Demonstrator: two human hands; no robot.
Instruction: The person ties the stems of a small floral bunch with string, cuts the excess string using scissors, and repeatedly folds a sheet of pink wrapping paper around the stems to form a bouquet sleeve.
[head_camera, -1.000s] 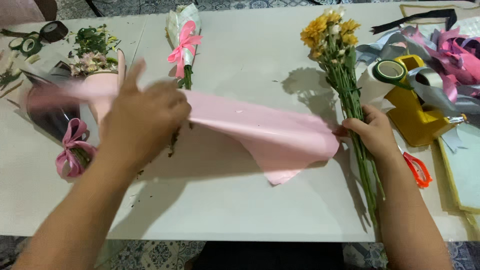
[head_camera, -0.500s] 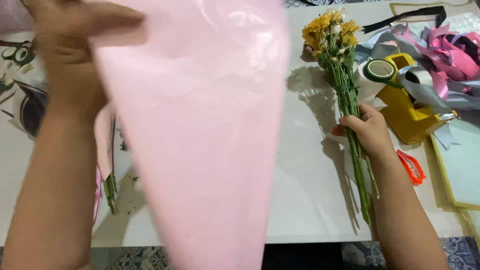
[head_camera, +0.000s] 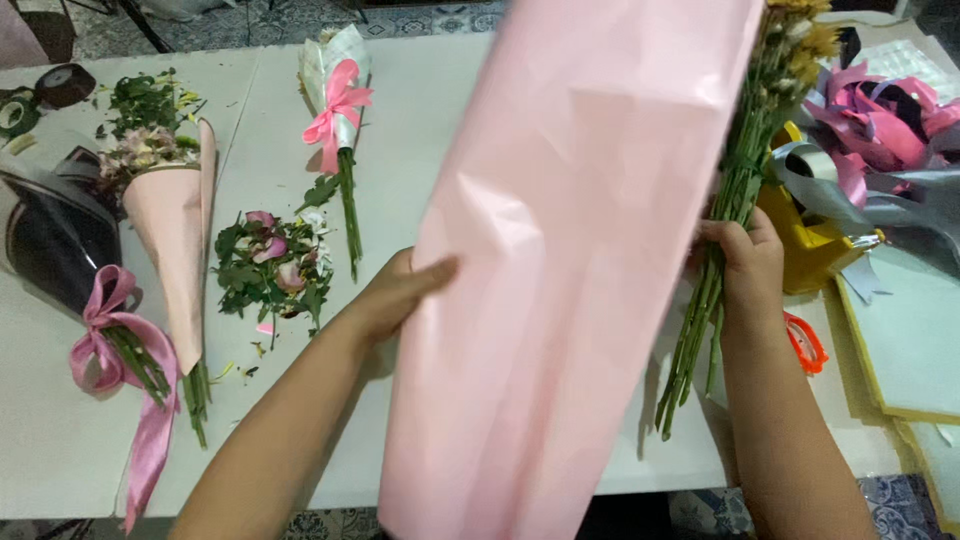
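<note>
1. Head view: the left hand (head_camera: 395, 295) holds a large pink wrapping sheet (head_camera: 570, 270) by its left edge. The grip is pinching the sheet, thumb on the front and fingers hidden behind it.
2. The sheet hangs upright in the middle of the view, lifted off the white worktop (head_camera: 440, 130), running from the top edge at 12 o'clock down past the worktop's near edge at 6 o'clock.
3. The right hand (head_camera: 745, 260), at 3 o'clock of the sheet, has its grip closed around the green stems of a bunch of yellow flowers (head_camera: 740, 190). The blooms point to 12 o'clock and the stem ends reach toward 6 o'clock.
4. At 9 o'clock of the left hand lies a heap of leaf and petal trimmings (head_camera: 270, 265) on the worktop.
5. Farther to 9 o'clock lie a bouquet in a pink paper cone (head_camera: 175, 225) and a dark-wrapped bouquet with a pink ribbon (head_camera: 60, 250).
6. At 11 o'clock lies a small bouquet with a pink bow (head_camera: 338, 100).
7. Orange scissors (head_camera: 805, 343) lie just at 4 o'clock of the right hand.
</note>
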